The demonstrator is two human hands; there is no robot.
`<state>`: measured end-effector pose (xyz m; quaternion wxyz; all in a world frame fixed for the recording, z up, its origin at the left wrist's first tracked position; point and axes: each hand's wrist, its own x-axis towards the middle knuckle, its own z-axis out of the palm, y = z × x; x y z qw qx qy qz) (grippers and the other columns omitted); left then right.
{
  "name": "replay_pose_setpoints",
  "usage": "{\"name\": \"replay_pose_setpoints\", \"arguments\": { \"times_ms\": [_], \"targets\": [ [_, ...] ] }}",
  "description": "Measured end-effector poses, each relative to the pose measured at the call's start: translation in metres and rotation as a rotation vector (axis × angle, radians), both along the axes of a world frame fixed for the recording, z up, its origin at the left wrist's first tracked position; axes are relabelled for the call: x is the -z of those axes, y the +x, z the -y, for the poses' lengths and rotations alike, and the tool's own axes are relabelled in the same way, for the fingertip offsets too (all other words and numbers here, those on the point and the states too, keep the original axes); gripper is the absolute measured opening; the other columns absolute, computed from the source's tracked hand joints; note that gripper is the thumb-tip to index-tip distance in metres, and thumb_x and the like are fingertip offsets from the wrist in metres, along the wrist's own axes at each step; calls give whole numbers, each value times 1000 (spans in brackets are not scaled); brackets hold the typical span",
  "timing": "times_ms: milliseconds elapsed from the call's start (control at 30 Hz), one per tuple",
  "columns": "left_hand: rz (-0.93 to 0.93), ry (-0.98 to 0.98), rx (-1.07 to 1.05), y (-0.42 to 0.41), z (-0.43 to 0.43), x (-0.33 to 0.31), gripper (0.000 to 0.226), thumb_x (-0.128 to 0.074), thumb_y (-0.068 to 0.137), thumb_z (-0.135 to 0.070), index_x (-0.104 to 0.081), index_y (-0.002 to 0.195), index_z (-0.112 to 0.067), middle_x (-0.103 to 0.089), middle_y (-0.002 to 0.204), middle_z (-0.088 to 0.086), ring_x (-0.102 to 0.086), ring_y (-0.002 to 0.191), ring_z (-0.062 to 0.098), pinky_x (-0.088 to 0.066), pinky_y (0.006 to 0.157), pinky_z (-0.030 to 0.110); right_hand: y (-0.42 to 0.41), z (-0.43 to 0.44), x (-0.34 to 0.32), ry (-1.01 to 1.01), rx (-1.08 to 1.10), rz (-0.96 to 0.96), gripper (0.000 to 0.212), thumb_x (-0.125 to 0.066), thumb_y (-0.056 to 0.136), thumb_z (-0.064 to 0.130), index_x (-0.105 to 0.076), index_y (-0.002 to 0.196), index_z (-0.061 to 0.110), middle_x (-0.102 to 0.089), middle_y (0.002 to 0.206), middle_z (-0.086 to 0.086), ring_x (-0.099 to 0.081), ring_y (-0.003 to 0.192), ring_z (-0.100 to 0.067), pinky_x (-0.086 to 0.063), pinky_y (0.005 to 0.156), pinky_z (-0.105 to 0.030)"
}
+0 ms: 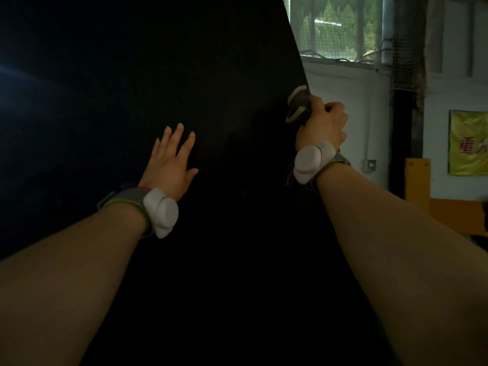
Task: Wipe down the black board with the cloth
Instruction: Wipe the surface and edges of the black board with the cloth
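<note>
Clenched round a bunched grey cloth (298, 104), the right hand (322, 126) presses it against the board (137, 75) at the board's right edge. On the board's face, lower and to the left of the cloth, the left hand (171, 157) lies flat with fingers straight and spread, holding nothing. Each wrist wears a grey band with a white pod (162, 212). Right of the board are a netted window (340, 27) and, lower, a yellow banner (468, 142).
</note>
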<state>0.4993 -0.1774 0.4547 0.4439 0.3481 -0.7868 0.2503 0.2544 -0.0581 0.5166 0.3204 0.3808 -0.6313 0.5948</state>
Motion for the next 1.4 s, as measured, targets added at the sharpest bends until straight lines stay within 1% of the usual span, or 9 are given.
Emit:
{"name": "replay_pose_setpoints", "arguments": {
  "times_ms": [100, 233, 367, 467, 567, 700, 767, 1167, 1400],
  "targets": [
    [-8, -21, 3, -2, 1, 1, 75, -57, 91, -24, -11, 151, -15, 4, 158, 10, 7, 145, 30, 6, 115, 39, 1, 10, -9, 105, -5, 84, 45, -46, 94, 17, -41, 136, 29, -34, 135, -14, -33, 123, -35, -31, 96, -53],
    [-20, -23, -8, -6, 3, 2, 77, -57, 91, -25, -10, 151, -15, 4, 158, 11, 8, 144, 31, 8, 114, 40, 8, 19, -20, 142, -22, 130, 40, -52, 92, 24, -48, 130, 36, -33, 136, -10, -31, 123, -34, -31, 94, -53],
    [-15, -54, -14, -9, 5, 3, 77, -57, 90, -25, -10, 151, -14, 3, 158, 12, 7, 144, 32, 8, 113, 40, 13, 18, -16, 183, -24, -15, 39, -48, 93, 22, -50, 129, 36, -32, 137, -11, -31, 123, -36, -30, 98, -57],
    [2, -48, -5, -9, 10, 1, 78, -58, 90, -26, -10, 151, -15, 3, 158, 12, 6, 144, 32, 9, 110, 39, 26, 14, -12, 292, -40, -145, 43, -49, 94, 22, -47, 133, 37, -27, 143, -12, -27, 129, -37, -25, 104, -60],
    [9, -45, -10, -8, 14, 2, 79, -59, 89, -27, -10, 150, -16, 3, 158, 11, 6, 144, 31, 9, 109, 39, 44, 11, -1, 398, -70, -331, 48, -51, 92, 20, -43, 136, 38, -24, 145, -10, -24, 131, -36, -24, 105, -58],
    [28, -44, -21, -4, 15, 3, 82, -59, 88, -31, -8, 150, -18, 3, 158, 9, 6, 143, 30, 7, 110, 40, 53, 7, 25, 506, -134, -643, 47, -51, 93, 21, -44, 136, 38, -27, 143, -8, -25, 130, -34, -25, 105, -54],
    [45, -42, -17, -2, 14, 7, 83, -59, 88, -32, -6, 151, -19, 4, 158, 9, 7, 143, 30, 7, 110, 40, 53, 8, 38, 538, -130, -739, 45, -51, 94, 23, -46, 135, 39, -29, 141, -6, -25, 130, -32, -24, 104, -52],
    [6, -23, -23, -2, -7, 64, 81, -61, 88, -31, -14, 149, -7, -2, 158, 14, 3, 144, 33, 6, 113, 42, 55, 10, 106, 606, -197, -859, 32, -55, 92, 28, -60, 122, 36, -39, 129, -3, -28, 120, -28, -19, 94, -43],
    [-1, -6, -35, -6, -13, 106, 87, -67, 83, -32, -18, 148, -4, -8, 157, 17, -2, 144, 36, 5, 114, 46, 49, 9, 155, 671, -261, -875, 32, -56, 90, 23, -63, 118, 37, -43, 126, -2, -28, 118, -27, -15, 92, -41]
  ]
}}
